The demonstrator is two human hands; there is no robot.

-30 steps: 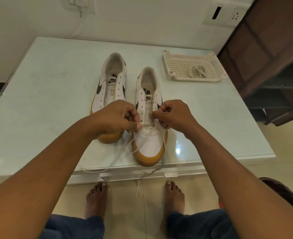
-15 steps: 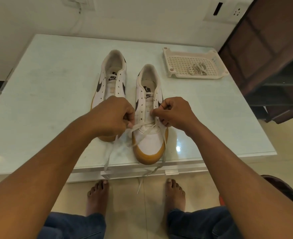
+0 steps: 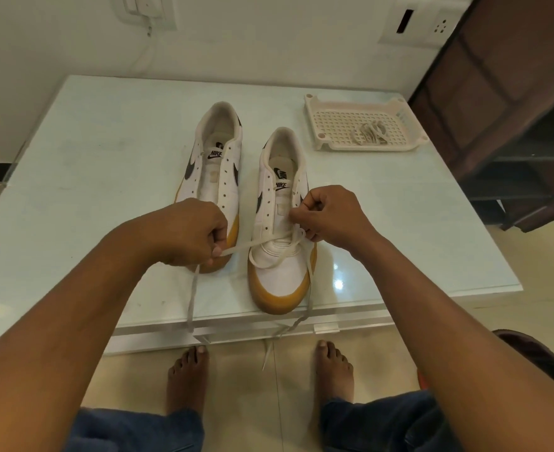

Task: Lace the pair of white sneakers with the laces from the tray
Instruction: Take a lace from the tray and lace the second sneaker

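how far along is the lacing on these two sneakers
Done: the lace crosses the lowest eyelets of the nearer sneaker. In hand: the left hand holds one strand taut, the right hand pinches it by an eyelet. Left: its upper eyelets, the whole farther sneaker, and the second lace lying in the tray.

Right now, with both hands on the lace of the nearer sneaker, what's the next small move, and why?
Probably pull the left hand further left to draw the lace snug. A loose loop sags over the toe of the nearer sneaker, while the right hand pinches the lace at the eyelet row. The eyelets above are empty, so threading likely comes after that.
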